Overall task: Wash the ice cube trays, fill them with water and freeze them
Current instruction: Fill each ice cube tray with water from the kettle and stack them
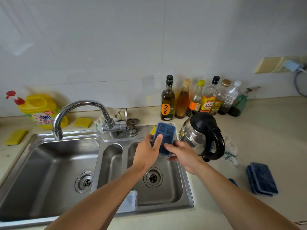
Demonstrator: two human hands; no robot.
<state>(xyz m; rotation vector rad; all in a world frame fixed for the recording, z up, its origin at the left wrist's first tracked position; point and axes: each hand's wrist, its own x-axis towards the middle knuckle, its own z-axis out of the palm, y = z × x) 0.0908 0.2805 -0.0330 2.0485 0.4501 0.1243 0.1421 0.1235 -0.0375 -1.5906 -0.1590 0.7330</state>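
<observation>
Your forearms reach over the front rim of the sink (pixel 49 163), where a clear lid (pixel 128 201) rests. Both hands hold one blue ice cube tray (pixel 166 135) above the sink's right basin. Your left hand (pixel 146 151) grips its left edge, thumb across the top, and your right hand (pixel 182 156) pinches its near end. More stacked blue trays (pixel 262 180) lie on the counter right of the sink.

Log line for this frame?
left hand: grips ice cube tray | right hand: grips same tray | tray: over right basin | other trays: on counter, right
</observation>
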